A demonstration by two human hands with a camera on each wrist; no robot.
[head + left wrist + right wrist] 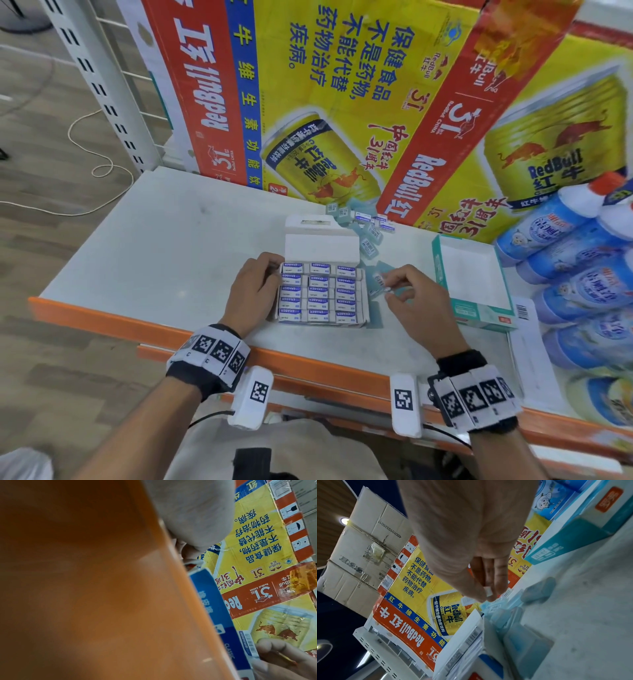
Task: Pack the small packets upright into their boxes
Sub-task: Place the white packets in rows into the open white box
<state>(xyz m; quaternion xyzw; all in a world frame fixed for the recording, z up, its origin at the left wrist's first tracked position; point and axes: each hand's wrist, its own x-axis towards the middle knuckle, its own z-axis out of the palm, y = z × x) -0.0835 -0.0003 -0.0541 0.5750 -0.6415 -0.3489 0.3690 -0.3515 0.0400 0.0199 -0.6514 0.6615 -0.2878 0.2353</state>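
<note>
1. L hand (255, 287): I see it palm-down on the shelf (164, 246), fingers curled against the left wall of the open eraser box (322, 296), thumb at the far-left corner. Holding the box steady. L wrist view is mostly blurred orange; the blue box side shows there, little else.
2. R hand (409, 291): just right of the box, knuckles up, thumb + fingertips pinching one small packet (376, 281), barcode side showing. Packet sits close beside the box's right wall, touching or not I can't tell. R wrist view confirms pinch at the fingertips (499, 586).
3. Box lies between both hands, lid flap up on the far side. Inside: packets (318, 293) upright, 3 columns, blue "ERASER" labels up, looks full.
4. Loose packets (368, 228): scattered pile beyond R hand, near far-right corner of the box; a few more under/by R fingers.
5. Second box, teal (442, 270), open, white inside: right of R hand, apart from it.
6. Beyond both hands: RedBull cartons (342, 102). Far right of R hand: blue bottles (565, 274) lying stacked.
</note>
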